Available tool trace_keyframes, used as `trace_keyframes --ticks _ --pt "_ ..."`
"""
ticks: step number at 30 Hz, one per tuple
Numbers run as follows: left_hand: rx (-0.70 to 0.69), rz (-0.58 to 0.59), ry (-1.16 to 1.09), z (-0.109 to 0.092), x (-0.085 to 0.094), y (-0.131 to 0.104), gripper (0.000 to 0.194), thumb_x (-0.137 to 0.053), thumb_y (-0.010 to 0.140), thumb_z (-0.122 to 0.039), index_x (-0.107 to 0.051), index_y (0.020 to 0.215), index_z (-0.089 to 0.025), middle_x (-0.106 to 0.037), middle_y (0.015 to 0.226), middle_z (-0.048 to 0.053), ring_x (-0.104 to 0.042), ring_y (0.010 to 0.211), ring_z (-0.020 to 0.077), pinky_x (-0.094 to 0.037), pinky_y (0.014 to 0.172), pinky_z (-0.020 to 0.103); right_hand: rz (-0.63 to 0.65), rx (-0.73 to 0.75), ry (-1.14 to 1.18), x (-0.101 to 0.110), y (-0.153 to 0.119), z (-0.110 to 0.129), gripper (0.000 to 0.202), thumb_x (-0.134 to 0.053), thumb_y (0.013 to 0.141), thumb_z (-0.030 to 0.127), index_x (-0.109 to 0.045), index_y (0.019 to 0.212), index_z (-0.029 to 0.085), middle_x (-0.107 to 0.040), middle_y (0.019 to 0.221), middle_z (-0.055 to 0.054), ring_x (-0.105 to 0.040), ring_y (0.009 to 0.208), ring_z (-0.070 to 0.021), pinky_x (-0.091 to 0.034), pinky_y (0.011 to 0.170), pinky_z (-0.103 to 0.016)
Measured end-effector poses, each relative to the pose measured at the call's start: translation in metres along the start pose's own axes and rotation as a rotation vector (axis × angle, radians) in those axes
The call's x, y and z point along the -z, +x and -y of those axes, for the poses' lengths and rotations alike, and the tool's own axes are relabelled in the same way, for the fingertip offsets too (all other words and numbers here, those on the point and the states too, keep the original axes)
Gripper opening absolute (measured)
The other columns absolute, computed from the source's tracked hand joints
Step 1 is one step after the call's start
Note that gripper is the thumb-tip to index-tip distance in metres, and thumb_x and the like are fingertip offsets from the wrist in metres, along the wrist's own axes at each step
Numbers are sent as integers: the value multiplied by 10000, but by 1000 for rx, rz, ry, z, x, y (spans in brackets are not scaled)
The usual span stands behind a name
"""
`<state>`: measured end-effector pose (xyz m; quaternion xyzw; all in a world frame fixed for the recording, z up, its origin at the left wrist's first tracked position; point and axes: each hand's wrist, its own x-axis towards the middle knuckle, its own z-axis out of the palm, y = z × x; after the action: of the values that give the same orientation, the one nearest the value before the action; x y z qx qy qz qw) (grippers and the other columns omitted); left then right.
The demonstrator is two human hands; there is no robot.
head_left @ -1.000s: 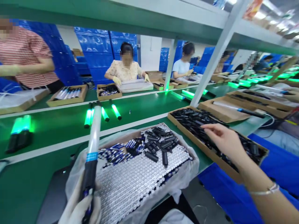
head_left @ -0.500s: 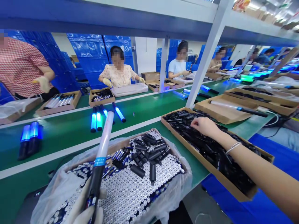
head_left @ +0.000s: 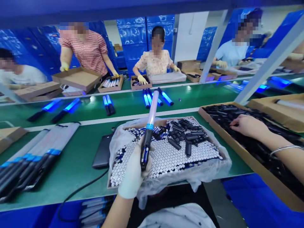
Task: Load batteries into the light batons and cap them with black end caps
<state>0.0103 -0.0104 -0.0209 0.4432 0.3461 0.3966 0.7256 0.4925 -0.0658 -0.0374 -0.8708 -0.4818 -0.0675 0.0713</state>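
My left hand (head_left: 133,173), in a white glove, grips the black handle of a light stick (head_left: 149,125) whose unlit white tube points away over a plastic-lined box of batteries (head_left: 163,158). Several black caps (head_left: 187,135) lie on top of the batteries. My bare right hand (head_left: 247,125), with a bracelet on the wrist, rests palm down in a long cardboard tray of black parts (head_left: 261,148) at the right; I cannot see what its fingers hold.
A pile of unlit sticks (head_left: 33,158) lies at the left, beside a black slab (head_left: 102,152) with a cable. Blue-lit sticks (head_left: 152,98) ride the green belt (head_left: 83,117). Several people work across the belt with boxes (head_left: 78,77). A white post (head_left: 268,63) stands right.
The view has swung left and down, bringing the stick pile into sight. My right hand has settled deeper into the tray of black parts. My left hand has lifted the stick to centre.
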Motion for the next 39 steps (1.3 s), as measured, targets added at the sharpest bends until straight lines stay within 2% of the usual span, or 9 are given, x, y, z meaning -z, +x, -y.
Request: trace_keyframes --ticks 7,11,14,18,22,28,30,33,39 --pt "-144 96 21 7 3 -6 617 -365 935 -606 -485 1381 -196 -412 484 -76 -285 337 51 -228 320 149 -27 -372 50 54 -20 8 253 -628 858 340 -726 997 153 -731 922 -121 -617 798 -226 -397 702 -324" --pt "-272 88 41 10 2 -14 593 -394 943 -573 -483 1393 -198 -502 544 -46 -337 380 43 -255 352 139 -178 -390 198 72 -52 22 427 -653 843 305 -648 1236 138 -721 1035 -165 -632 942 -229 -371 714 -354" --pt "-329 86 38 10 0 -20 575 -425 943 -552 -455 1424 -238 -602 708 -8 -375 417 28 -285 372 135 -303 -359 344 70 -85 44 570 -667 813 235 -557 1373 226 -733 986 -134 -639 987 -239 -372 718 -371" --pt "-331 83 34 10 -1 -23 537 -433 954 -512 -427 1449 -304 -639 870 21 -425 456 18 -289 380 128 -277 -255 627 55 -124 85 557 -677 746 220 -612 1289 328 -730 869 -71 -673 852 -220 -451 753 -356" --pt "-323 98 52 11 -1 -21 557 -414 950 -538 -436 1443 -279 -602 754 2 -359 420 28 -246 353 137 -167 -74 1071 41 -138 138 589 -685 674 334 -600 1255 280 -712 838 -59 -670 770 -203 -513 743 -334" --pt "-299 76 34 13 2 -20 598 -423 935 -570 -436 1434 -242 -562 673 -10 -360 421 39 -255 359 133 149 274 1556 37 -154 245 445 -706 733 387 -565 1124 229 -670 863 -32 -611 634 -128 -512 562 -256" --pt "-266 4 13 13 2 -21 627 -439 915 -602 -432 1440 -260 -586 709 0 -377 433 40 -293 374 134 189 366 1601 36 -165 276 355 -670 787 401 -577 1081 226 -665 829 -28 -625 675 -140 -517 588 -266" --pt "-200 -104 -44 12 2 -23 673 -483 876 -637 -421 1452 -294 -626 795 26 -459 501 60 -365 419 144 104 474 1541 30 -179 305 265 -659 819 392 -609 1033 243 -687 896 -35 -652 839 -172 -524 748 -318" --pt "-199 -113 -118 18 5 -18 665 -490 868 -646 -416 1454 -341 -632 810 19 -457 493 66 -311 390 157 -25 567 1451 17 -182 319 186 -638 866 359 -648 1041 294 -681 933 -6 -642 850 -155 -515 784 -312"
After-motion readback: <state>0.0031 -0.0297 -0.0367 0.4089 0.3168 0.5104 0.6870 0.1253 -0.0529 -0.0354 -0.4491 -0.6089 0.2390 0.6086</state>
